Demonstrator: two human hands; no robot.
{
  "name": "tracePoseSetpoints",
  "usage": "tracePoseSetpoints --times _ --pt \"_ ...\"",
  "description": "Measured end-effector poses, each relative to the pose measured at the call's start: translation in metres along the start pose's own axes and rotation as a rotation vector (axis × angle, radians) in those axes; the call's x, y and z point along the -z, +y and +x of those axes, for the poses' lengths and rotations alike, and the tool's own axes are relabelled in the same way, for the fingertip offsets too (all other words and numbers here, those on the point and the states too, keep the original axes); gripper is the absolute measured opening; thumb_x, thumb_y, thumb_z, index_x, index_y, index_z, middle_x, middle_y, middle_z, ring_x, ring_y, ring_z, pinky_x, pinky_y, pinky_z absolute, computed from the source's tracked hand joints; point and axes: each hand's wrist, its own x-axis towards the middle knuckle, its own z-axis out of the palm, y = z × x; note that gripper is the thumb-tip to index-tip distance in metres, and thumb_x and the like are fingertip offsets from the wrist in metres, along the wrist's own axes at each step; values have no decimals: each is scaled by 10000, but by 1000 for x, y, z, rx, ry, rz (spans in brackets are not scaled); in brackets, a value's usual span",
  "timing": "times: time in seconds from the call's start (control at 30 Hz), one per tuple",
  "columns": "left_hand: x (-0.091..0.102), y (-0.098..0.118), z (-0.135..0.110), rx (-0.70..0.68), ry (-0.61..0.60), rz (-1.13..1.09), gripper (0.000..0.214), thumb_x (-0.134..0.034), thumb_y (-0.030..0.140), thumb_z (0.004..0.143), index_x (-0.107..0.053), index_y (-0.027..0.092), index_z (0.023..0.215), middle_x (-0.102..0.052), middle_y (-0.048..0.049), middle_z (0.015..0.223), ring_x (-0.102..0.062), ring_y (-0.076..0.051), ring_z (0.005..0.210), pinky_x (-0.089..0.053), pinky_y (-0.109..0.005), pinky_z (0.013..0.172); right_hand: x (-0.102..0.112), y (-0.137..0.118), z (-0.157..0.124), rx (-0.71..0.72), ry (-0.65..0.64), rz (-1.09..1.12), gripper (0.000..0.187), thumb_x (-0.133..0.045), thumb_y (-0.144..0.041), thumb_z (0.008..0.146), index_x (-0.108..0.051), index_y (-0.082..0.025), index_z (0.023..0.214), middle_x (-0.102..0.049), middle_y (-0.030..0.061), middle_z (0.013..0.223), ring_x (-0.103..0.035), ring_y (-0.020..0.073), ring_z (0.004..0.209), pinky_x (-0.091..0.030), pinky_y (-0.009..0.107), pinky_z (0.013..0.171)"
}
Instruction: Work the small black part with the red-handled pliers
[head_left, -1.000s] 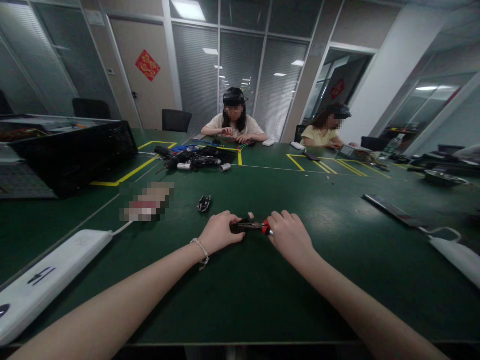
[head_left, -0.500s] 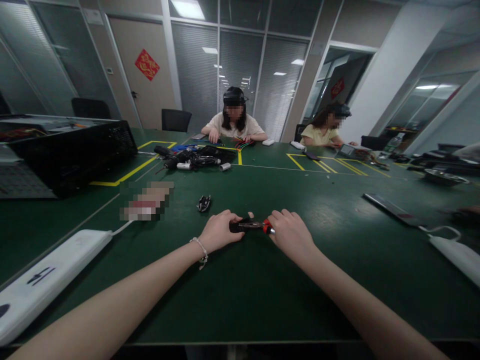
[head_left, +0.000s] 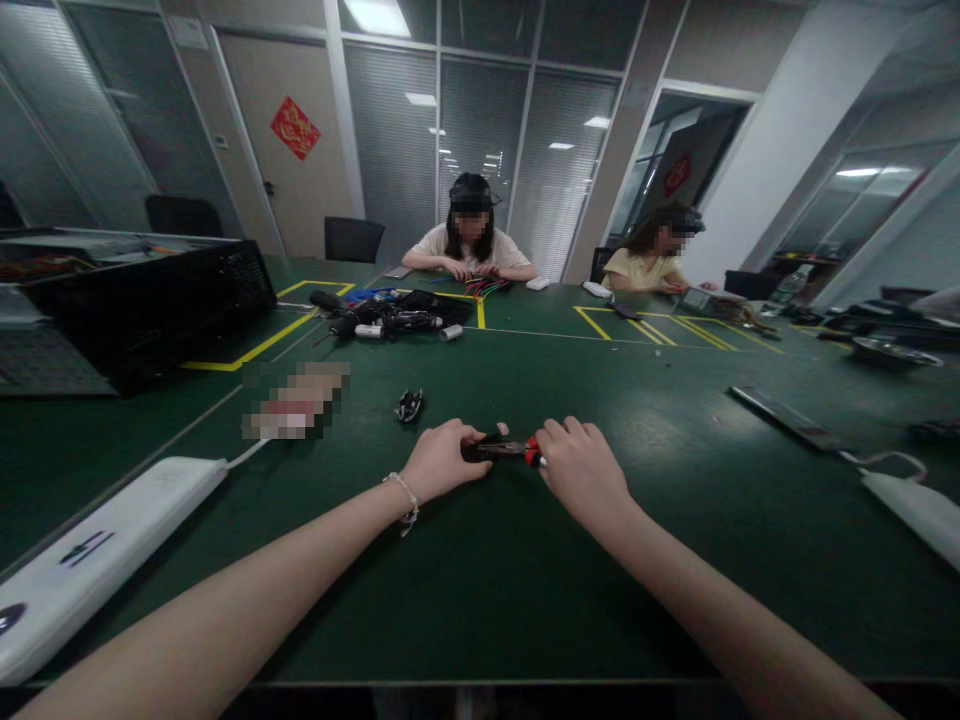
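Note:
My right hand (head_left: 583, 462) is closed round the red handles of a pair of pliers (head_left: 514, 449). Their metal jaws point left and meet a small black piece (head_left: 474, 451). That piece sits between the thumb and fingers of my left hand (head_left: 448, 462); its kind is too dark to make out. A small pale scrap (head_left: 502, 429) lies just beyond the jaws. Farther off to the left, a small dark crumpled piece with silvery parts (head_left: 409, 405) rests on the green table (head_left: 480, 600).
A black computer case (head_left: 172, 310) stands at the left, near a white power bank (head_left: 120, 555). A heap of black cables and silver connectors (head_left: 390, 318) lies ahead. Two people sit across the table. At the right are a phone (head_left: 784, 418) and another white power bank (head_left: 911, 510).
My hands keep nearly the same place, with the pliers still at the black piece. Across the table, one person's hands have come together over the coloured wires.

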Motion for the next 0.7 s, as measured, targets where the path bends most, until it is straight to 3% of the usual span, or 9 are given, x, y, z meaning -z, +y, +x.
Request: tracePoseSetpoints --times 0.7 --pt "6 6 -2 32 -64 -27 387 -613 419 647 -588 239 989 -570 -11 916 -564 -177 810 -444 -272 688 1 5 1 40 -6 8 158 -531 -178 721 -599 -145 861 -584 70 868 -493 209 792 -359 322 660"
